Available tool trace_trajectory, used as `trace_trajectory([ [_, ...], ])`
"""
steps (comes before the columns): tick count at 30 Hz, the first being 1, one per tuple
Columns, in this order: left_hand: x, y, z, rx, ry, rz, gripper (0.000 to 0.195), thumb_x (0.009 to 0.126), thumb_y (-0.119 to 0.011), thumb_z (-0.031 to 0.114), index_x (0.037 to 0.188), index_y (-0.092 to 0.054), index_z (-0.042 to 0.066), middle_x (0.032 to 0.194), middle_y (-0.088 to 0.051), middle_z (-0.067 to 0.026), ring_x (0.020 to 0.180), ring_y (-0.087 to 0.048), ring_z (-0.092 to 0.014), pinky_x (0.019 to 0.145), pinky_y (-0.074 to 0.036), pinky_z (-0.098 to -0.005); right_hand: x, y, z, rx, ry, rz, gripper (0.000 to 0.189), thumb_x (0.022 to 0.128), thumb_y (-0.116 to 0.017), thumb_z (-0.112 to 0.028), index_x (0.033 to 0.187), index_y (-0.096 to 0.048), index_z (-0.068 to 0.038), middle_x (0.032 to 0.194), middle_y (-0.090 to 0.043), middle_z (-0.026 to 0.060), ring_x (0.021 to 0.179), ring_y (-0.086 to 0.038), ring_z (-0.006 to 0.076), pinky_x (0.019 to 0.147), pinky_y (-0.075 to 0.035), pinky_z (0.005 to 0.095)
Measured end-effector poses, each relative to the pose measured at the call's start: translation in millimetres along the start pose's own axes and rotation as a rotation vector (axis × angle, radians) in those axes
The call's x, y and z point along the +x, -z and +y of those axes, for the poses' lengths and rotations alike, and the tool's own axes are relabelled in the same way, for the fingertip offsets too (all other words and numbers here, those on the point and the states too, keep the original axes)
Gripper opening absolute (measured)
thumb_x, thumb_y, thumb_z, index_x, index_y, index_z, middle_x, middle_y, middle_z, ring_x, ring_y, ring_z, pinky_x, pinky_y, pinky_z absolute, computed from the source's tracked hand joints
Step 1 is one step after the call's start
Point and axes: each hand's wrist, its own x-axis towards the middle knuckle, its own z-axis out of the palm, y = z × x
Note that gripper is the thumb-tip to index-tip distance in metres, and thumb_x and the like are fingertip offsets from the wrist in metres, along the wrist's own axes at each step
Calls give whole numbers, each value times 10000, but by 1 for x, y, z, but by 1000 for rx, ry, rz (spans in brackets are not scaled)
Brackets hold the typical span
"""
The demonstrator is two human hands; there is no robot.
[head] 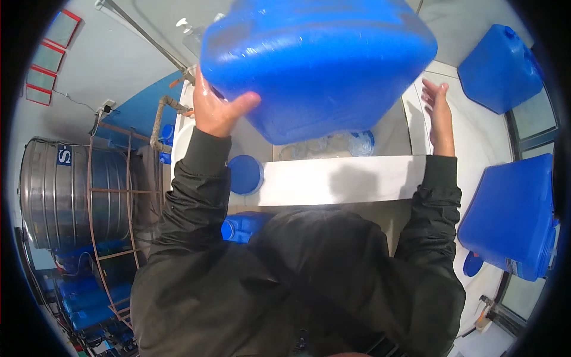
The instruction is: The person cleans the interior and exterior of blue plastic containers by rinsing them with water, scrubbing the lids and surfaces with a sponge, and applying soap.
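A large blue plastic water container (321, 76) is held up before me, tilted, its top end cut off by the picture's upper edge. My left hand (218, 107) grips its lower left corner, wet, with the thumb across the near face and the other fingers mostly hidden. To the right of the container, my right hand (438, 111) is raised with fingers apart, holding nothing. Below the container lies a white-rimmed basin (339, 180), where clear plastic bottles (360, 143) partly show. A round blue lid (245, 175) rests at the rim beside my left sleeve.
More blue containers stand on the white counter at the right (506, 216) and far right corner (499, 71). Another blue container (247, 226) sits below the basin's front. Pipes with valves (167, 107), a rusty metal frame (111, 192) and a steel tank (76, 192) occupy the left.
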Motion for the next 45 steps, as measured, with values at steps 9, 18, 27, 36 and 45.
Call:
trace_trajectory([
  [9, -15, -41, 20, -279, -188, -283, 1157, 715, -657, 831, 1467, -367, 0, 1462, -468, -184, 1413, -394, -309, 1178, -305, -467, -98, 58, 39, 660, -11, -42, 829, 1024, -276, -686, 1498, -415, -21, 1432, -533, 132, 1311, -510, 225, 1093, -427, 389],
  [18, -114, -74, -41, -515, 394, -266, 591, 988, -545, 474, 1362, -538, 16, 1298, -624, -165, 1109, -629, -267, 934, -513, -443, -284, 15, 66, 171, 172, 319, 761, 1053, -385, -588, 1495, -297, 25, 1438, -466, 198, 1338, -441, 254, 1117, -362, 385],
  [27, -269, -219, 125, -560, 106, -982, 1224, 691, -849, 650, 1509, -234, -21, 1441, -430, -161, 1300, -480, -277, 1073, -439, -411, -555, 154, 73, -127, 50, 958, 798, 1047, -261, -649, 1485, -327, 15, 1486, -423, 194, 1376, -406, 283, 1143, -320, 376],
  [36, -469, -431, 267, -558, -26, -988, 1340, 620, -979, 370, 1542, -114, -74, 1504, -297, -264, 1392, -362, -349, 1155, -334, -453, -690, 358, 69, 32, 263, 1013, 696, 1063, -277, -605, 1513, -364, -81, 1513, -444, 112, 1337, -459, 231, 1118, -383, 393],
  [45, -591, -571, 340, -352, -54, -834, 1258, 768, -870, 329, 1534, 13, -136, 1602, -54, -356, 1514, -98, -465, 1236, -155, -477, -733, 490, 79, 250, 372, 997, 507, 1063, -352, -541, 1295, -468, -104, 1395, -537, 123, 1253, -521, 255, 1067, -417, 401],
])
